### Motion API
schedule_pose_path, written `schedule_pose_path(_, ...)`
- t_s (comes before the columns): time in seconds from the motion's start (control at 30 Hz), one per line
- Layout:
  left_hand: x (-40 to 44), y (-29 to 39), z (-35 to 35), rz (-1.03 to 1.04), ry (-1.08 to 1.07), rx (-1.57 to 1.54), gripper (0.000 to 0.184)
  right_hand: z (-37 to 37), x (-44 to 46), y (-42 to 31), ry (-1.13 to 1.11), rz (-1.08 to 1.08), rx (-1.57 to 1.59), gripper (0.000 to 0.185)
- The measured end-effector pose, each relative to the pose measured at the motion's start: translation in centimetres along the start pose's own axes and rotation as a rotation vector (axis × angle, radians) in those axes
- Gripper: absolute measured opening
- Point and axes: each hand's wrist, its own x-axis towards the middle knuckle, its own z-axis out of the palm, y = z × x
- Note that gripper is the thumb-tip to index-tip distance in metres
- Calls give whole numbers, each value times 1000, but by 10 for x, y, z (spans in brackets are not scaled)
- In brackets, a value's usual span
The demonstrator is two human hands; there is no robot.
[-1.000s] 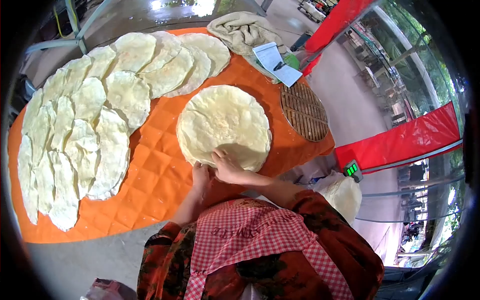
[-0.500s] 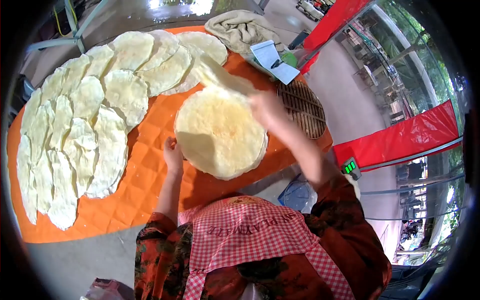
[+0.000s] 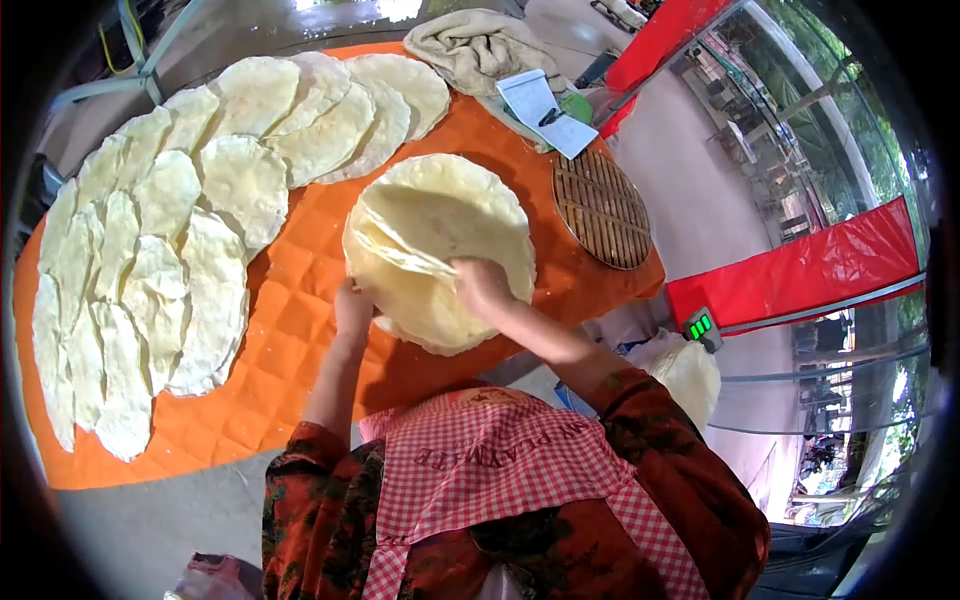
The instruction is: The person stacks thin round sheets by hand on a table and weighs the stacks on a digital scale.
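Observation:
A round stack of thin, pale flatbreads (image 3: 480, 190) lies at the middle of the orange-covered table. My right hand (image 3: 483, 290) is closed on the edge of a raised, bent flatbread (image 3: 400, 245) over the stack. At the stack's left edge, my left hand (image 3: 353, 308) has its fingers curled in against the rim. Its fingertips are partly hidden, so I cannot tell exactly what they pinch. Many overlapping single flatbreads (image 3: 245, 185) are spread in an arc along the far and left parts of the table.
The orange cover (image 3: 300, 300) shows between the arc and the stack. A round slatted bamboo rack (image 3: 600, 210) lies at the right. Behind it are an open notebook (image 3: 530, 95) with a dark pen-like item and a crumpled beige cloth (image 3: 480, 50). A plastic bag (image 3: 685, 375) sits beside the table.
My right hand has come down and nearer to me from the stack's far right side. The flatbread it holds, raised and blurred before, is now bent over the stack. My left hand stays near the left edge.

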Motion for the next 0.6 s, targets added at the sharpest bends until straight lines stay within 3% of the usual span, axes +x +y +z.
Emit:
schedule_pose_path(0.07,-11,-13,0,-134,-115,-113,33,18,-12,-9,27,-104,-124,19)
schedule_pose_path(0.1,-23,-6,7,-162,-121,-82,32,40,-16,-5,-73,-135,-74,29)
schedule_pose_path(0.13,-25,-10,10,-175,-146,-146,32,66,-25,-5,7,-190,-56,40)
schedule_pose_path(0.27,-40,-6,14,-207,-241,-416,30,72,-40,-28,50,-41,-65,44)
schedule_pose_path(0.3,-45,-5,13,-234,-265,-499,30,54,-31,-28,-140,94,70,41)
schedule_pose_path(0.33,-48,-2,14,-256,-291,-585,30,62,-15,-7,-161,188,138,30)
schedule_pose_path(0.37,-55,0,17,-260,-211,-567,32,70,1,14,-175,283,203,20)
schedule_pose_path(0.4,-56,-9,15,-209,-169,-469,32,50,27,26,-21,283,74,10)
schedule_pose_path(0.43,-56,-25,12,-165,-126,-367,33,2,50,24,-2,353,139,11)
schedule_pose_path(0.5,-64,-34,10,-58,-64,-256,34,-110,59,-11,-7,264,69,13)
schedule_pose_path(0.57,-53,-60,-2,178,154,87,33,-153,56,-15,150,-51,-163,15)
schedule_pose_path(0.6,-52,-57,-2,299,260,258,33,-165,44,-30,166,-74,-233,14)
